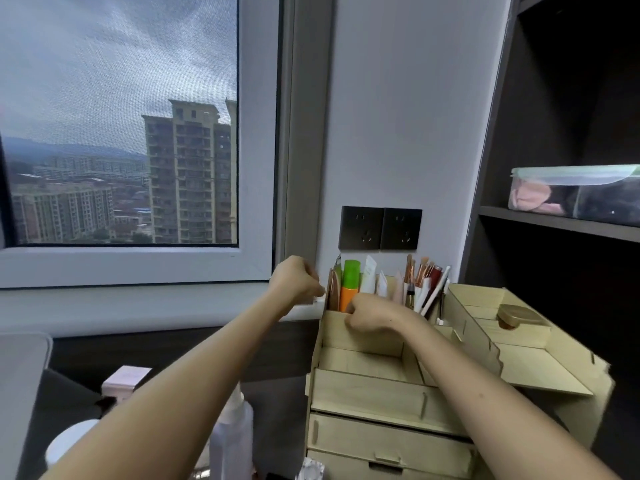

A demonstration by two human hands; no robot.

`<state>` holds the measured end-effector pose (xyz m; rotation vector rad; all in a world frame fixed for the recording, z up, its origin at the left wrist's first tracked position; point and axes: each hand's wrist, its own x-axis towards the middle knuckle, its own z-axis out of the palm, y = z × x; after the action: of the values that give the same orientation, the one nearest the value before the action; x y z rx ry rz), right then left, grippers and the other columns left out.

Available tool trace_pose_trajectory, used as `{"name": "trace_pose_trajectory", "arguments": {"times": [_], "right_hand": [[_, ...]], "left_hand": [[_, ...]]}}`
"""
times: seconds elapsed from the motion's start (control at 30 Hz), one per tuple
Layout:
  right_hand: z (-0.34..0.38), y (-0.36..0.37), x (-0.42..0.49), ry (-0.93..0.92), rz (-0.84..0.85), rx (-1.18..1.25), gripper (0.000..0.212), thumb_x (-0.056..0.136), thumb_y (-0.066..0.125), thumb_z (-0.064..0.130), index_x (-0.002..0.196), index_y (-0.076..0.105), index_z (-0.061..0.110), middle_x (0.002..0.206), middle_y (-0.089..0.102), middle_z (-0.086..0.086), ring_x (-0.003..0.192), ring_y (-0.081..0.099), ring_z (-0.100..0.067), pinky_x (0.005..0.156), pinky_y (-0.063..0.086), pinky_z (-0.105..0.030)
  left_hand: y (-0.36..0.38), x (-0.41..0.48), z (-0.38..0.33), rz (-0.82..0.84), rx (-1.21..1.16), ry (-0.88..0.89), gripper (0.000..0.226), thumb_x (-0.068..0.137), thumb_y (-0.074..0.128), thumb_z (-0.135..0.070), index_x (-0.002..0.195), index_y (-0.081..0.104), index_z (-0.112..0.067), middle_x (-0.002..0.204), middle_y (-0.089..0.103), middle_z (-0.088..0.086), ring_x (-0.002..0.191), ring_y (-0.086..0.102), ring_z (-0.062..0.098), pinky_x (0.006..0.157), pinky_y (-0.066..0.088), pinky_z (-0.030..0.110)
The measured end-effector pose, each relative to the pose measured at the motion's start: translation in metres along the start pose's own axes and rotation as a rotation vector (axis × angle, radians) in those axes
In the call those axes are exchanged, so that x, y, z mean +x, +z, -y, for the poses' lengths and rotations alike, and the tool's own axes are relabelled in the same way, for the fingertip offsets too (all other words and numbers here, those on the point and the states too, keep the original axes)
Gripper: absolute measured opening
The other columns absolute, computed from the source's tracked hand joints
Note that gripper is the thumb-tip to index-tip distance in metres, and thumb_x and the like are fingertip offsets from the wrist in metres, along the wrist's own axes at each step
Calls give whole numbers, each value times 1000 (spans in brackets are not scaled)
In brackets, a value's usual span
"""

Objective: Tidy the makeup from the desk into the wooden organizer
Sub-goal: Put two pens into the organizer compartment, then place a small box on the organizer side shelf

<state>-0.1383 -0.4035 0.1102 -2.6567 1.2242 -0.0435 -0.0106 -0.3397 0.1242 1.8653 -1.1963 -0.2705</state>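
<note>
Seemingly settling the orange-and-green tube (pixel 349 289) in the back-left compartment of the wooden organizer (pixel 363 393) — left hand (pixel 298 282) and right hand (pixel 372 317) curled beside it, fingers' grip unclear — then probably reaching for the spray bottle (pixel 232 431) on the surface.

Dark desk (pixel 277 420) with wooden organizer (pixel 381 396), clear bottle (pixel 232 441), pink box (pixel 126 379).

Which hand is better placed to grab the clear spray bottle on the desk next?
Left, probably: the left hand sits on the side of the spray bottle; the right hand reaches into the wooden organizer.
</note>
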Motion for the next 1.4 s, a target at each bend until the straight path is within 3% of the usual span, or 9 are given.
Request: {"name": "trace_pose_trajectory", "arguments": {"times": [0.17, 0.3, 0.53, 0.63, 0.77, 0.93, 1.07, 1.13, 1.4], "right_hand": [[9, 6, -14, -41, -230, 22, 24, 90, 44, 13, 98, 66, 9, 96, 66, -9, 85, 63, -23, 75, 52, -34], [37, 10, -60, -188, -480, 114, 27, 94, 42, 20, 106, 66, 14, 100, 68, -3, 85, 61, -16, 71, 47, -28], [86, 57, -125, -384, -429, 234, 27, 90, 52, 19, 113, 65, 15, 111, 68, -1, 104, 61, -18, 90, 49, -36], [103, 79, -135, -388, -549, 75, 25, 90, 50, 21, 111, 62, 15, 110, 66, -2, 104, 57, -23, 85, 49, -38], [126, 104, -155, -462, -614, 124, 19, 87, 52, 16, 101, 64, 10, 101, 67, -7, 96, 59, -30, 75, 48, -36], [163, 146, -178, -625, -375, 264, 23, 87, 59, 23, 108, 65, 18, 104, 68, 0, 102, 60, -20, 84, 50, -35], [183, 173, -179, -666, -179, 240, 29, 88, 58, 27, 115, 62, 20, 114, 65, 2, 107, 58, -16, 92, 46, -32], [188, 184, -181, -663, -149, 244, 29, 88, 57, 29, 115, 62, 21, 115, 65, 4, 108, 57, -15, 92, 45, -30], [157, 200, -180, -583, -141, 217, 26, 87, 55, 25, 111, 64, 20, 110, 65, 3, 107, 56, -16, 91, 41, -27]], "left_hand": [[-34, -24, -2, -10, 8, 20, 10, 79, 67, -4, 77, 57, -8, 77, 57, 4, 77, 57, 19, 70, 51, 29], [-75, -61, 9, -26, -21, 6, 13, 81, 65, -5, 72, 58, -12, 75, 60, 6, 67, 55, 14, 61, 48, 22], [-135, -159, 48, -190, 0, -16, 5, 80, 66, -7, 76, 65, -10, 70, 63, 1, 61, 56, 11, 54, 49, 12], [-157, -205, 70, -291, 36, -57, 1, 79, 68, -11, 79, 68, -11, 73, 65, -1, 66, 58, 12, 65, 50, 24], [-184, -262, 107, -378, 99, -154, 8, 80, 66, -11, 74, 67, -16, 76, 66, 2, 67, 59, 16, 66, 48, 29], [-213, -323, 159, -424, 307, -314, 4, 77, 71, -19, 77, 68, -22, 82, 71, 3, 73, 64, 16, 73, 51, 30], [-205, -346, 200, -46, 538, -604, 52, 72, 72, -42, 116, 61, -17, 121, 62, 5, 111, 58, 21, 93, 44, 28], [-197, -350, 220, 86, 622, -678, 61, 75, 70, -43, 127, 51, -18, 134, 53, 2, 122, 50, 19, 98, 40, 27], [-168, -332, 243, 77, 713, -616, 65, 70, 69, -45, 129, 44, -31, 135, 51, 0, 125, 46, 24, 102, 39, 38]]}}
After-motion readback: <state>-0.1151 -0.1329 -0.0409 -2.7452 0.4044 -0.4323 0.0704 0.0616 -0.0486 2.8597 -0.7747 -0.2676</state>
